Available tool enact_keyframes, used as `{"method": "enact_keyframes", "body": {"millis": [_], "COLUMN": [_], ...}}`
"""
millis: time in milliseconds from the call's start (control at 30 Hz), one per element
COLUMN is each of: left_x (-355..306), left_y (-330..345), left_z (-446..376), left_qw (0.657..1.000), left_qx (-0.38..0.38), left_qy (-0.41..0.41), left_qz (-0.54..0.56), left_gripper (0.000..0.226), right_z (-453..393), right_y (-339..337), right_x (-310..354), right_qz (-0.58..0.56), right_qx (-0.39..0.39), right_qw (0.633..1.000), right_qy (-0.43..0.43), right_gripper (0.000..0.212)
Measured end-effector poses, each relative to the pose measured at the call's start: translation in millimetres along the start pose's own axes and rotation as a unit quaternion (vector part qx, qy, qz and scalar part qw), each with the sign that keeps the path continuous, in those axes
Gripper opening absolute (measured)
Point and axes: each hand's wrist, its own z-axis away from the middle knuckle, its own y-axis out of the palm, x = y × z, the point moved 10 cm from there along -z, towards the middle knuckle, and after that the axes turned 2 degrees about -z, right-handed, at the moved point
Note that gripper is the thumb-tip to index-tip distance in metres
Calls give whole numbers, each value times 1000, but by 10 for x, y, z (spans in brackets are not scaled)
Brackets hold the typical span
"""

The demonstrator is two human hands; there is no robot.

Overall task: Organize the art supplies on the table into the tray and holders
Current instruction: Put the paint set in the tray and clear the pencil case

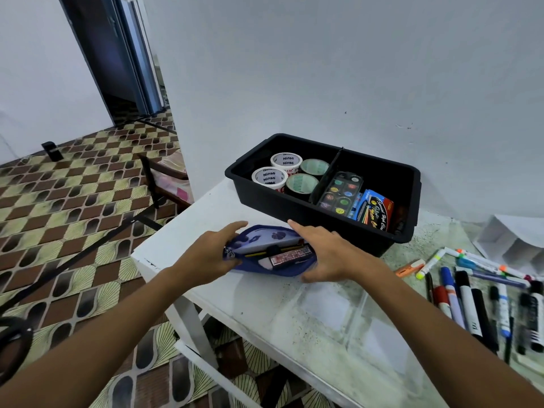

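A blue zip pouch (265, 235) lies open on the white table (273, 307), in front of the black tray (323, 214). Inside the pouch I see a pencil, an eraser and a red-patterned box. My left hand (210, 254) grips the pouch's left end by the zipper. My right hand (329, 251) holds its right end, fingers stretched over the top and thumb under the edge. The tray's left compartment holds several tape rolls (278, 172). Its right compartment holds a watercolour palette (341, 191) and a blue paint box (374, 209).
Markers, pens and highlighters (477, 293) lie scattered at the table's right. A clear acrylic holder (347, 313) sits near the front edge. A white paper organizer (512, 240) stands at the far right by the wall. The table's left edge drops to patterned floor.
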Motion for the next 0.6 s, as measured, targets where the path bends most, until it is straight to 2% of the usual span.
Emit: {"method": "enact_keyframes", "body": {"millis": [67,167,233,267,333,400,500,600], "left_x": [-17,-125,-196,-234,-273,-246,-190,-304], "left_y": [-34,-102,-122,-100,2,115,187,241], "left_z": [34,81,116,126,143,155,150,91], "left_qw": [998,990,982,977,968,966,971,975], "left_qx": [-40,-97,-134,-140,-128,-94,-54,-32], "left_qy": [17,58,79,92,118,124,98,76], "left_qz": [-38,-81,-111,-134,-179,-206,-212,-204], "left_gripper": [53,30,26,23,18,18,25,46], "right_z": [-24,-60,-61,-54,-68,-79,36,348], "right_y": [-9,-180,-205,-188,-83,43,147,33], "right_x": [16,75,119,130,134,104,3,-50], "right_qz": [21,101,130,131,151,141,67,-15], "right_qx": [-15,-130,-194,-218,-218,-165,-106,-170], "right_qw": [1000,986,972,967,964,976,992,985], "right_qy": [-4,-25,-29,-32,-27,-11,-14,-14], "right_gripper": [87,30,11,12,14,14,30,32]}}
